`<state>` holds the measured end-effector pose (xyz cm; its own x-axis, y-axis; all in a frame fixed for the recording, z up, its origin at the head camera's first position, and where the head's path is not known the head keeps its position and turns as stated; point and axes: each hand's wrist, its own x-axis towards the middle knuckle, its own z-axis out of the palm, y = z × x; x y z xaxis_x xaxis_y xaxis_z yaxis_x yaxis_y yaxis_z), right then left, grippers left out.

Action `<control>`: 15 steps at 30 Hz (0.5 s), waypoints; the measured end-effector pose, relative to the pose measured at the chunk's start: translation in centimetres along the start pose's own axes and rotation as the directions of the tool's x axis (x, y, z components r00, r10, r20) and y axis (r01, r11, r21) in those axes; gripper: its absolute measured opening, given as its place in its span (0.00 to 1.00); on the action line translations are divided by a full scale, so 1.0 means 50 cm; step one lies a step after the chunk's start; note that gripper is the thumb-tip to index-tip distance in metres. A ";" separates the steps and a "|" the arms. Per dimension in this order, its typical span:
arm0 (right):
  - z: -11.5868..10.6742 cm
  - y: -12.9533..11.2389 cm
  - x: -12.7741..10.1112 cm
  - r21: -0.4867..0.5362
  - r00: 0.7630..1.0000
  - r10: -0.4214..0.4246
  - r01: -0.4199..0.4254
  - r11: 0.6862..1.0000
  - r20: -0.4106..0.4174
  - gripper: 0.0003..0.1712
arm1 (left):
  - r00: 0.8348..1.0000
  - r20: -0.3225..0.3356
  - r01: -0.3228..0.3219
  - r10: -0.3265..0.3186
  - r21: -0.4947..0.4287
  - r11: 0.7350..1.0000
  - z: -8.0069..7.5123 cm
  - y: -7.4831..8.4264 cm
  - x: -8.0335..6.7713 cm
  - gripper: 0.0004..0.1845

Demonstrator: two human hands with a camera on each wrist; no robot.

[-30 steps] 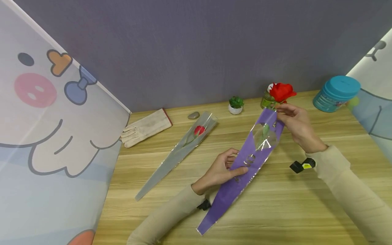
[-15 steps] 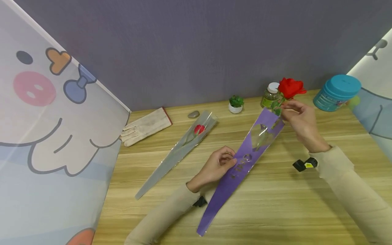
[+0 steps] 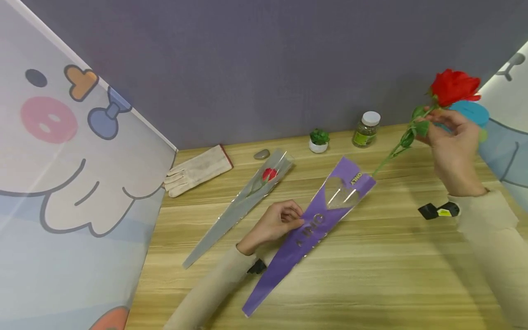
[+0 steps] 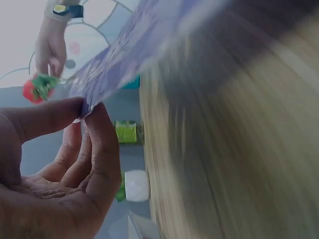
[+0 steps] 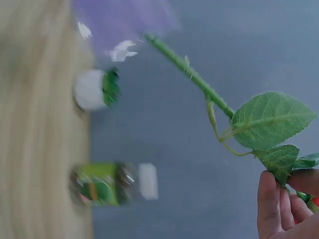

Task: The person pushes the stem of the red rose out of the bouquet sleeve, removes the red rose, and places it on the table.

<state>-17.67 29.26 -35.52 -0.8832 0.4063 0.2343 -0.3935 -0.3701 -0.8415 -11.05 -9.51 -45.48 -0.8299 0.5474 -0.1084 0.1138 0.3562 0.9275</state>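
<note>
right hand (image 3: 453, 137) pinches leafy red rose (image 3: 453, 86) upper right; left hand (image 3: 274, 224) pinches glossy tapered purple sleeve (image 3: 307, 229), centre frame.

Head view high, facing down-forward; wrist views close, sideways; all share purple sleeve (image 3: 313, 224).

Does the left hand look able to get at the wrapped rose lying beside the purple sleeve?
Probably yes. The wrapped rose lies just left of the left hand with bare table between, but that hand pinches the purple sleeve and would have to let go first.
</note>
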 end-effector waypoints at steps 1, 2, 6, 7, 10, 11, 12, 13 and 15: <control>-0.004 -0.012 0.006 0.002 1.000 -0.022 0.022 1.000 -0.018 0.09 | 1.000 0.000 -0.001 0.001 0.006 1.000 -0.004 -0.004 -0.001 0.06; -0.009 -0.023 0.011 -0.011 0.998 -0.047 0.046 0.999 -0.034 0.09 | 1.000 -0.001 -0.003 0.003 0.010 1.000 -0.009 -0.006 -0.003 0.06; -0.033 -0.059 0.023 -0.050 0.992 -0.095 0.091 0.995 -0.079 0.11 | 1.000 -0.002 0.006 -0.006 0.006 1.000 -0.026 -0.017 -0.006 0.07; -0.039 -0.065 0.024 -0.057 0.990 -0.100 0.095 0.994 -0.096 0.11 | 1.000 -0.001 0.010 -0.010 0.004 1.000 -0.030 -0.018 -0.007 0.08; -0.057 -0.084 0.028 -0.080 0.985 -0.071 0.059 0.995 -0.157 0.13 | 1.000 0.004 0.012 -0.012 -0.004 1.000 -0.041 -0.023 -0.008 0.09; -0.063 -0.089 0.029 -0.091 0.982 -0.071 0.056 0.994 -0.173 0.14 | 1.000 0.002 0.010 -0.010 -0.002 1.000 -0.045 -0.024 -0.009 0.10; -0.068 -0.091 0.030 -0.112 0.980 -0.072 0.052 0.992 -0.187 0.14 | 1.000 0.000 0.008 -0.008 -0.002 1.000 -0.048 -0.025 -0.009 0.10; -0.073 -0.093 0.031 -0.131 0.977 -0.074 0.048 0.990 -0.199 0.15 | 1.000 -0.005 0.007 -0.007 -0.001 1.000 -0.051 -0.026 -0.010 0.11; -0.083 -0.095 0.029 -0.166 0.978 -0.066 0.034 0.986 -0.195 0.14 | 1.000 -0.015 0.006 -0.006 0.001 1.000 -0.056 -0.029 -0.011 0.12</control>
<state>-16.00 35.08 -33.21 -0.7882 0.5854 0.1900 -0.3752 -0.2124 -0.9023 -12.27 -12.43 -45.78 -0.8387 0.5338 -0.1083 0.1096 0.3601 0.9265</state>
